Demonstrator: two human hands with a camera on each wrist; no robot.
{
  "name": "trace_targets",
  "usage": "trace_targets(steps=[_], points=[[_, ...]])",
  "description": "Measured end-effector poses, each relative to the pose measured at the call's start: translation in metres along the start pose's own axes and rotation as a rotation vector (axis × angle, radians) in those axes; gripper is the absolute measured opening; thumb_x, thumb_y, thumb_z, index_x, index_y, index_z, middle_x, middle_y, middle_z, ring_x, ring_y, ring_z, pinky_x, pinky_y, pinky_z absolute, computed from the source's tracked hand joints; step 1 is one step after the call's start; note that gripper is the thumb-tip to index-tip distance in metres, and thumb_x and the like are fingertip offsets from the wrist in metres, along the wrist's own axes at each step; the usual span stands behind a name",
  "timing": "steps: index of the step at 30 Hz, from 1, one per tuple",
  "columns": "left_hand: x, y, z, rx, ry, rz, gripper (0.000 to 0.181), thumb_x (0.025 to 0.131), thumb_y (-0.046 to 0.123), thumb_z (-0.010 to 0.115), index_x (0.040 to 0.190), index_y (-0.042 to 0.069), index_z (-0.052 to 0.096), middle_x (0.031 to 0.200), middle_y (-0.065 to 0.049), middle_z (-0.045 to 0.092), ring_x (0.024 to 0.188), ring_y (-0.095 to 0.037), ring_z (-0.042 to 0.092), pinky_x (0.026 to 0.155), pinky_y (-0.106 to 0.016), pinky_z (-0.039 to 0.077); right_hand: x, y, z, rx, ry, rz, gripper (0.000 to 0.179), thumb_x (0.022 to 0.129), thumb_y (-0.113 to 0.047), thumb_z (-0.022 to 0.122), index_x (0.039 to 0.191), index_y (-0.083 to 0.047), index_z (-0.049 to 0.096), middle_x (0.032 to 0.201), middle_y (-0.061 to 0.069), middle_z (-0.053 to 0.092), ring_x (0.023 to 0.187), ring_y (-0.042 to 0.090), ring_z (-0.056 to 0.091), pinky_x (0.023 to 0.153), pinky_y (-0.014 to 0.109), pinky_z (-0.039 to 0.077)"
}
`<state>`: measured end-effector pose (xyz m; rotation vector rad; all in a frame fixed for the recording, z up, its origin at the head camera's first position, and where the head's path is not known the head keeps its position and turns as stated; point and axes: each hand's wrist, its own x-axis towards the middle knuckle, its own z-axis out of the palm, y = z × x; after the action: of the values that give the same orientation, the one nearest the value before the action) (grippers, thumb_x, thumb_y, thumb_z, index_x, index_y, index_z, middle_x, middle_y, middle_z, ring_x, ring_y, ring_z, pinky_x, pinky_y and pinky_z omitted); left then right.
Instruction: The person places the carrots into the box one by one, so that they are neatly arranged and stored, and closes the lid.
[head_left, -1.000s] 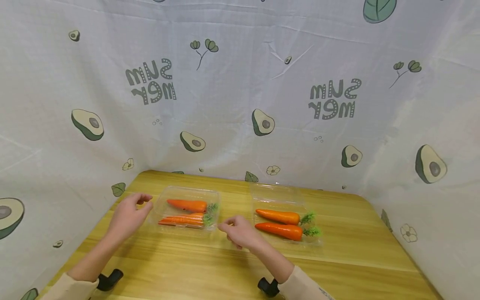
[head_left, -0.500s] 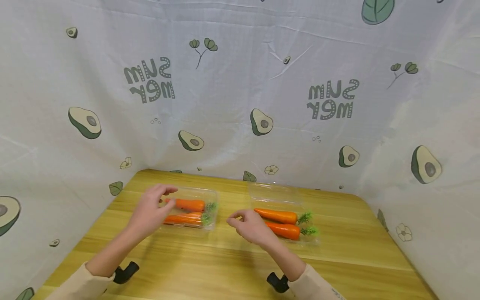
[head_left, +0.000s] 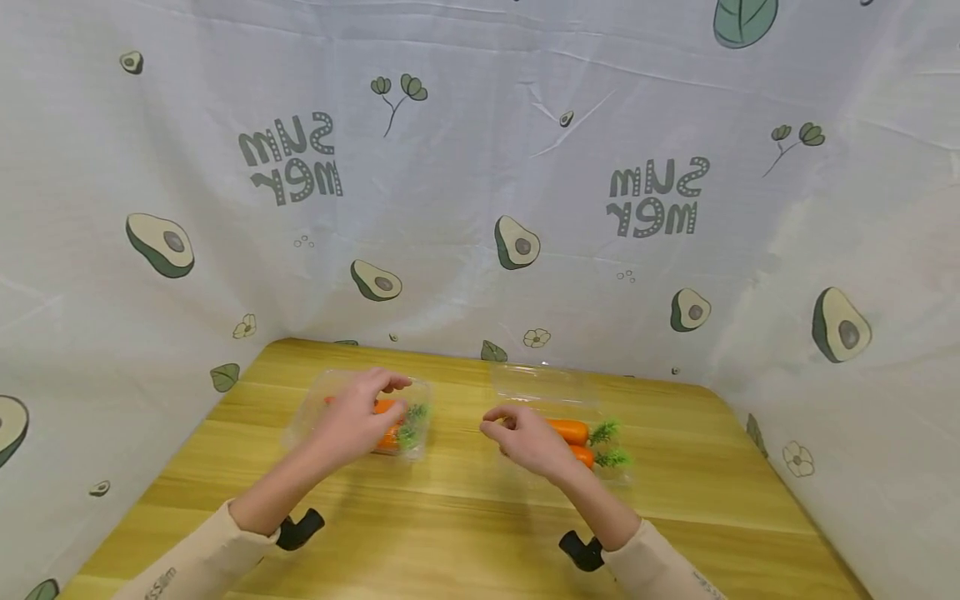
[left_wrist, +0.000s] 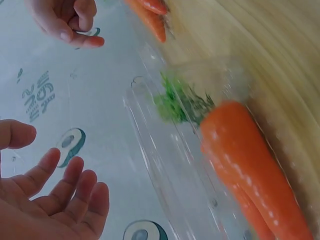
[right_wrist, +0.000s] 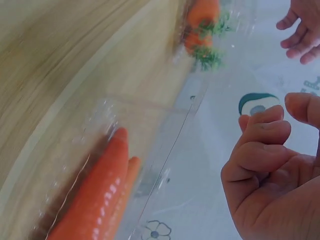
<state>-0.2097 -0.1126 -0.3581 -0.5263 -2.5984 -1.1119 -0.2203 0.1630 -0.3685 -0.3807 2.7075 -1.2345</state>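
Above the left clear plastic box [head_left: 426, 417], my left hand [head_left: 358, 421] hovers with its thumb and fingers spread, holding nothing. Two orange carrots [left_wrist: 250, 160] with green tops lie in that box, partly covered by the hand in the head view; its lid looks closed over them. In front of the right clear plastic box [head_left: 617, 478], my right hand [head_left: 531, 442] hangs with loosely bent fingers and nothing in them. Two more carrots [right_wrist: 102, 195] lie side by side in the right box, their tips hidden behind the hand in the head view. That box's lid [head_left: 543, 383] stands open at the back.
Both boxes rest on a yellow wood-grain table [head_left: 450, 517]. A white curtain [head_left: 450, 167] printed with avocados hangs behind the table and along both sides. Black wrist mounts [head_left: 300, 530] stick out below the sleeves.
My left hand has moved right, from beside the left box to over its carrots. My right hand has moved right, away from the left box toward the right one.
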Motion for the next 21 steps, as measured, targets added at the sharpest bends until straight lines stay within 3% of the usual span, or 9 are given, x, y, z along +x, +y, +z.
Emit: trace_targets(steps=[6,11,16,21], points=[[0.012,0.014,0.02,-0.008,-0.07,-0.01,0.028,0.097,0.023,0.064,0.124,0.017,0.068,0.121,-0.003,0.065,0.113,-0.026,0.058,0.091,-0.046,0.05,-0.002,0.009,-0.014,-0.028,0.035,0.011,0.032,0.1,-0.031,0.062,0.124,-0.011,0.069,0.094,0.011,0.067,0.07,0.017,0.049,0.061,0.032,0.039],[0.022,0.026,0.034,-0.003,-0.103,-0.042,0.03,0.096,0.028,0.065,0.125,0.02,0.068,0.121,0.002,0.065,0.114,-0.024,0.059,0.091,-0.045,0.05,-0.003,0.016,-0.025,-0.053,0.063,0.027,0.034,0.1,-0.032,0.063,0.125,-0.011,0.069,0.095,0.009,0.066,0.075,0.018,0.051,0.063,0.032,0.041],[0.031,0.035,0.045,-0.013,-0.134,-0.042,0.032,0.095,0.027,0.065,0.126,0.019,0.067,0.123,-0.002,0.065,0.115,-0.027,0.059,0.092,-0.045,0.05,-0.003,0.022,-0.037,-0.096,0.08,0.073,0.037,0.1,-0.035,0.062,0.128,-0.013,0.068,0.1,0.009,0.067,0.078,0.019,0.055,0.066,0.032,0.044],[0.039,0.039,0.057,-0.018,-0.171,-0.058,0.037,0.095,0.028,0.063,0.13,0.02,0.065,0.123,-0.003,0.065,0.116,-0.028,0.06,0.091,-0.045,0.051,-0.002,0.03,-0.051,-0.115,0.09,0.059,0.041,0.1,-0.036,0.061,0.13,-0.009,0.066,0.103,0.014,0.065,0.075,0.02,0.053,0.062,0.032,0.043]])
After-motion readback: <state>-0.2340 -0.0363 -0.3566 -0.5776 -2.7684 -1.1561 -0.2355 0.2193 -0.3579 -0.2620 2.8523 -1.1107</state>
